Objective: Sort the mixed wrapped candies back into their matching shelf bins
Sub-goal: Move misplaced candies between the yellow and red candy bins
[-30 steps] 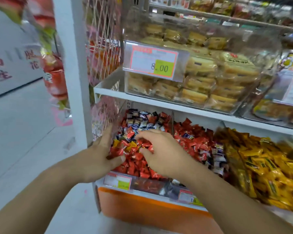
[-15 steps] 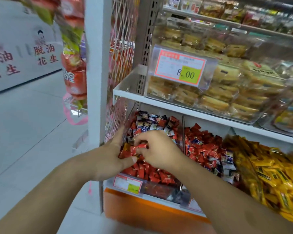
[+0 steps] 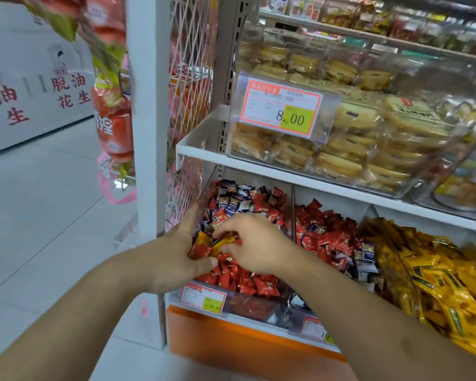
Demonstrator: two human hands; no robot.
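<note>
Now showing between the two hands: small yellow foil-wrapped candies (image 3: 208, 241), where half a second ago only red wrappers sat in that spot. Left hand (image 3: 180, 255) cupped against the near-left corner of the clear plastic shelf bin of red candies (image 3: 248, 303), fingers partly spread, thumb pressed over a red wrapped candy (image 3: 201, 253) and walling in a small heap. Right hand (image 3: 256, 244) bent over the same heap, fingertips (image 3: 226, 247) closed in a pinching grip on the yellow pieces, though how many are held cannot be told. Yellow strays lying on top of the red pile, touching both hands, well apart from the heaped bin of yellow wrapped candies (image 3: 437, 276) at the far right of the same lower shelf. Between the two, a middle bin of red candies with blue-and-white wrappers mixed in (image 3: 330, 243); more blue-and-white wrapped candies (image 3: 237, 199) at the back of the left bin. Judged from this: strays found and gathered, carry across to the yellow bin not yet made, plenty of blue-and-white pieces left to sort. Slippery foil, small pieces, so some risk of dropping one on the way.
</note>
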